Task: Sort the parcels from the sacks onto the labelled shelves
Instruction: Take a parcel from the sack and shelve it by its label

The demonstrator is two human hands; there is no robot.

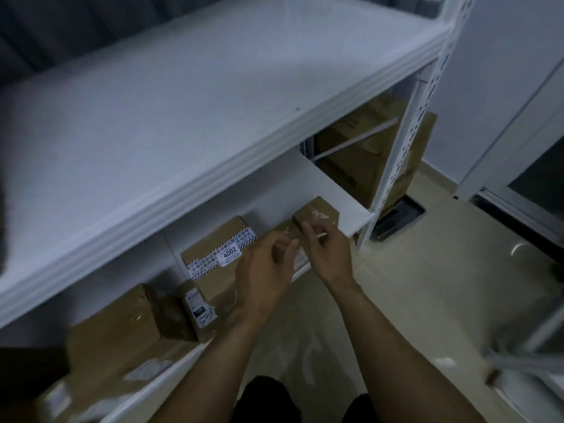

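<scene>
Head view, dim and somewhat blurred.

- Both hands are at the front edge of the lower shelf (341, 193), under the bare upper shelf (183, 117).
- Right hand (329, 254): fingers (308, 232) curled narrow. They appear to pinch a pale sliver (321, 236), either a pen or a label strip; too small to say which. The fingertips touch the near corner of the small parcel (317, 209), which sits on the shelf just beyond them.
- Left hand (265, 270): fingers loosely bent and smeared by motion. Cannot tell whether they hold anything.
- A flat parcel (285, 232) lies between the two sets of fingers, partly hidden by them.
- The 4002 box (210, 254) stands just left of the left fingers, its label facing up and out.
- More brown parcels are further left along the same shelf.

Judgement: the step in hand looks like seating or marking the small parcel in its slot.

To do it well:
- Steady the parcel with the left fingers while the right ones work.
- Keep the sticker side turned toward the aisle, as on the 4002 box.
- Push it back from the lip, clear of the open shelf end to the right of the fingers.
- Check its number against the shelf marking before letting go. No marking is legible from here.
</scene>
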